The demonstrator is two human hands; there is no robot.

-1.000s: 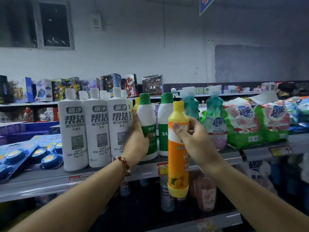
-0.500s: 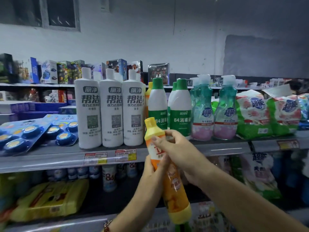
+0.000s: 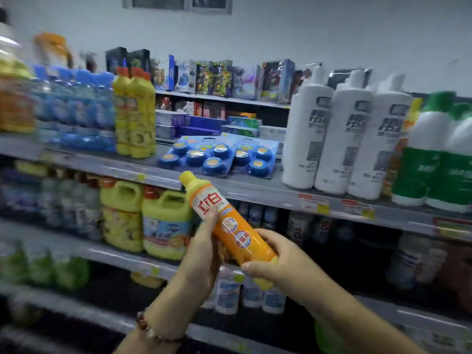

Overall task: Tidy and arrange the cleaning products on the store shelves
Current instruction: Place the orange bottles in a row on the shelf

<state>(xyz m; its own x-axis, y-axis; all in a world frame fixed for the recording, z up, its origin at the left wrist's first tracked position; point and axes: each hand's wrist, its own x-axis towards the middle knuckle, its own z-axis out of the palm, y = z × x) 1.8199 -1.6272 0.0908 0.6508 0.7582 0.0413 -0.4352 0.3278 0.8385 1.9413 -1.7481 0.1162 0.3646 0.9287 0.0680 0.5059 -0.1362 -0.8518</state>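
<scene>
Fingers (image 3: 214, 221) of the left hand (image 3: 201, 254) curl around the middle of the orange bottle (image 3: 231, 226), and the right hand (image 3: 278, 261) wraps its fingers around the base end. The bottle is in the air in front of the shelves, tilted, with its yellow cap pointing to about 11 o'clock, below the edge of the upper shelf (image 3: 255, 190).

I judge that the step in hand is carrying this one bottle to its proper group. At about 10 o'clock from it, on the upper shelf, stand yellow bottles (image 3: 134, 118) with red caps; they look like the nearest match, but the blur does not let me be sure. The next move would need the bottle turned upright and set into a free place beside similar ones, without knocking the neighbours.

Counted: one orange bottle in the hands; three white bottles (image 3: 344, 134) in the front row at 2 o'clock; at least two green-capped bottles (image 3: 434, 154) at 3 o'clock; two yellow jugs (image 3: 166, 223) on the lower shelf at 9 o'clock; two flat packs of blue discs (image 3: 217, 157) at 12 o'clock.
</scene>
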